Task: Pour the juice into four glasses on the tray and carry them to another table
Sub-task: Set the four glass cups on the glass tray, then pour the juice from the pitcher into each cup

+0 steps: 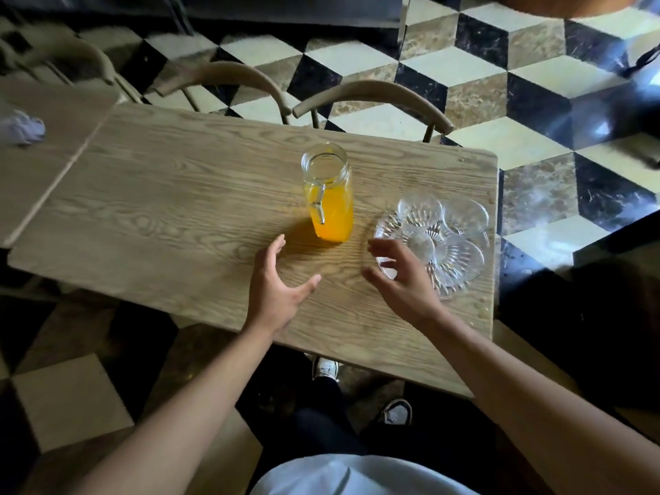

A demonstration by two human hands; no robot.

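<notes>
Café: wooden tables (178, 209), chairs (371, 101), patterned tiles (482, 83)

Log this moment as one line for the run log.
left hand open, empty | right hand open, empty | juice jug upright, untouched | glasses on tray, empty

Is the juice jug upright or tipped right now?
Upright. The juice jug stands on its base on the table, juice level inside, mouth up; neither hand touches it.

1. Glass jug (330, 198) of orange juice stands upright on the wooden table (171, 209).
2. Cut-glass tray (471, 280) carrying four glasses (419, 208) lies just right of the jug.
3. Left hand (276, 291) and right hand (401, 276) are over the table, fingers spread, holding nothing.
</notes>
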